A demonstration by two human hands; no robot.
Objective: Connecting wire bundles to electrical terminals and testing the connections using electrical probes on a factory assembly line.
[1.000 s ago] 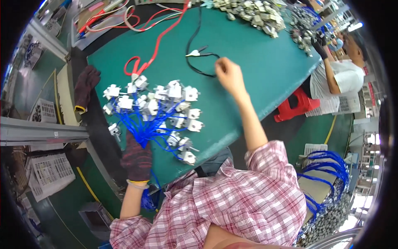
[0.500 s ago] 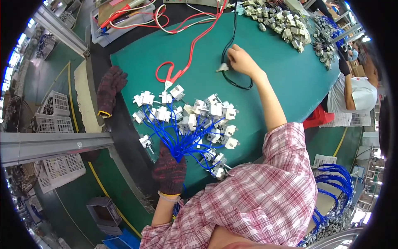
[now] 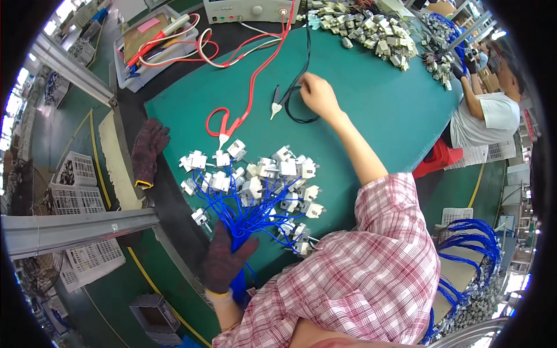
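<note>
My left hand (image 3: 223, 264), in a dark red-black knit glove, lies by a bundle of blue wires (image 3: 239, 223). Its thumb and fingers are spread apart, and part of the bundle runs behind the hand. White connectors (image 3: 252, 188) on the wire ends fan out over the green mat. My bare right hand (image 3: 319, 95) has its fingers curled on a thin black test lead (image 3: 292, 113), whose coil lies beneath; the fingertips are partly hidden. Left of it, that lead's clip (image 3: 276, 106) rests on the mat. A red lead's clip (image 3: 224, 138) touches a connector in the far-left part of the fan.
A grey bench instrument (image 3: 250, 10) stands at the far edge, with a tool bin (image 3: 129, 80) to its left. An empty glove (image 3: 149, 152) lies at the left edge. Connectors are heaped (image 3: 371, 35) far right. A co-worker (image 3: 484, 119) is beyond the right edge.
The view has shifted, so the bench sits differently in the picture. The black clip, earlier beside my right fingers, now lies farther from them. My left hand's fingers have opened from the wire bundle.
</note>
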